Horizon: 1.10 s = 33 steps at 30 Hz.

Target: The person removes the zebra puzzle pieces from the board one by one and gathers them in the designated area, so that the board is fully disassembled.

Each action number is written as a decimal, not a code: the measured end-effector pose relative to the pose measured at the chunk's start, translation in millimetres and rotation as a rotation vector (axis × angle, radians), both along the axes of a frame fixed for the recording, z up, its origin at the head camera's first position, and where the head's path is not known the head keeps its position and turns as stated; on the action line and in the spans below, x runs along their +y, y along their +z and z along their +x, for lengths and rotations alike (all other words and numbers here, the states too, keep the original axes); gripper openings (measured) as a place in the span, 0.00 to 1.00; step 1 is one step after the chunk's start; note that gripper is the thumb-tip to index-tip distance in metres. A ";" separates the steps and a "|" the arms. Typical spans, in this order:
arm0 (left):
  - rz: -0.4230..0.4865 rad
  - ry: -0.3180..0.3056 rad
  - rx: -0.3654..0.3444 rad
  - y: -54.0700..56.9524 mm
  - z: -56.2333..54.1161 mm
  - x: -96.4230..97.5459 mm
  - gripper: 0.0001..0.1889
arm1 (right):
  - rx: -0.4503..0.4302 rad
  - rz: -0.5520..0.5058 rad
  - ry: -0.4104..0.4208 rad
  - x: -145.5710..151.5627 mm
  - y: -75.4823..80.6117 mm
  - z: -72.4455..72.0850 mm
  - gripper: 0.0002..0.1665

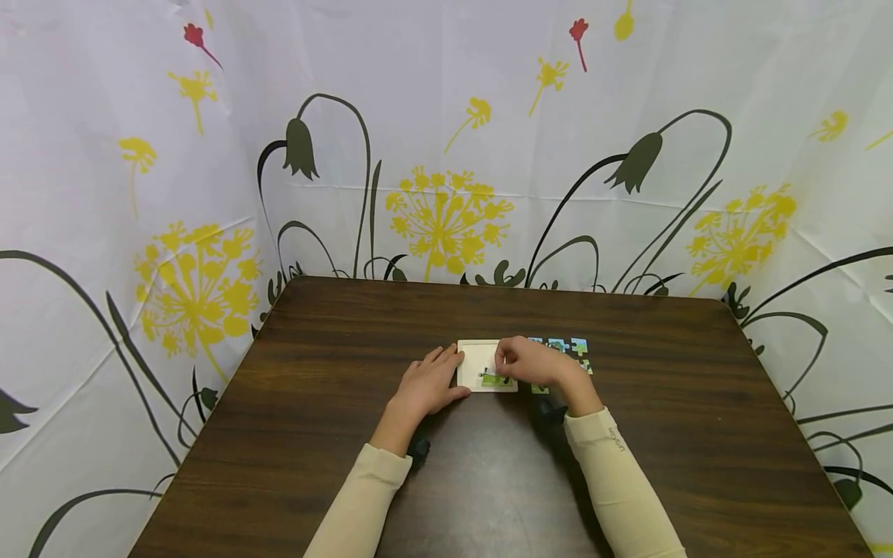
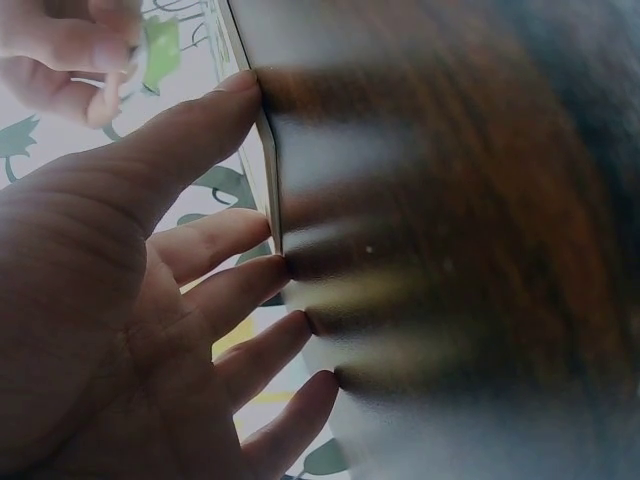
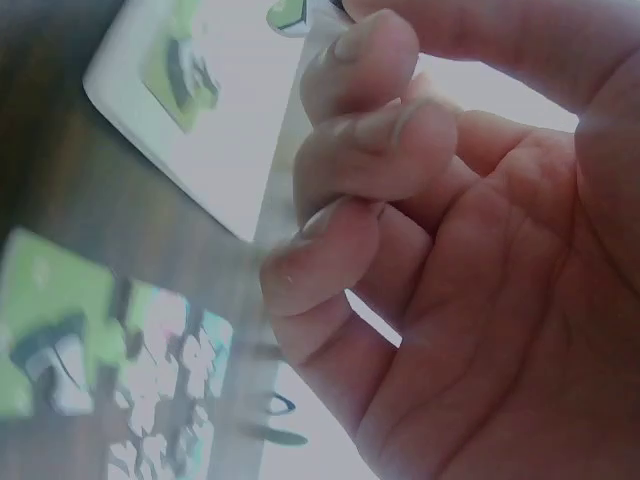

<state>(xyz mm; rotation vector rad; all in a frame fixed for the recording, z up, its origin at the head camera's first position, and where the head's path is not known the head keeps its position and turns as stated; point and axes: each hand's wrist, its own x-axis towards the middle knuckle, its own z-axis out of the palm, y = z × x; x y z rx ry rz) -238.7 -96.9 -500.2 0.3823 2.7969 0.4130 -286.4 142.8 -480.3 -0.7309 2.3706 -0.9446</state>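
A pale shallow puzzle tray [image 1: 471,358] lies on the table, with green joined puzzle pieces [image 1: 494,380] at its near right part. My left hand [image 1: 427,383] rests along the tray's left side, fingers spread and thumb at its near corner. In the left wrist view, the thumb [image 2: 190,135] and fingertips touch the tray's edge and the tabletop. Over the tray, my right hand [image 1: 536,363] pinches a small green puzzle piece [image 2: 161,52] between thumb and fingertips. The fingers partly hide that piece. The right hand's other fingers [image 3: 350,160] are curled.
Loose puzzle pieces [image 1: 579,346] lie in rows to the right of the tray, partly covered by my right hand and wrist. The brown wooden table [image 1: 335,349] reaches back to a white curtain [image 1: 418,77] with printed flowers.
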 end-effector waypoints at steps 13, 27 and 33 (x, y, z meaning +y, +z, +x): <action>0.008 -0.006 0.010 -4.0 1.1 -1.0 0.41 | -0.051 0.007 -0.127 77.4 19.3 0.1 0.09; 0.012 0.000 0.004 -4.3 0.3 -0.3 0.41 | -0.135 0.081 -0.187 115.9 13.6 0.1 0.10; 0.006 -0.009 0.009 -5.3 -2.3 -1.3 0.41 | -0.160 0.100 -0.199 113.5 6.8 -1.1 0.09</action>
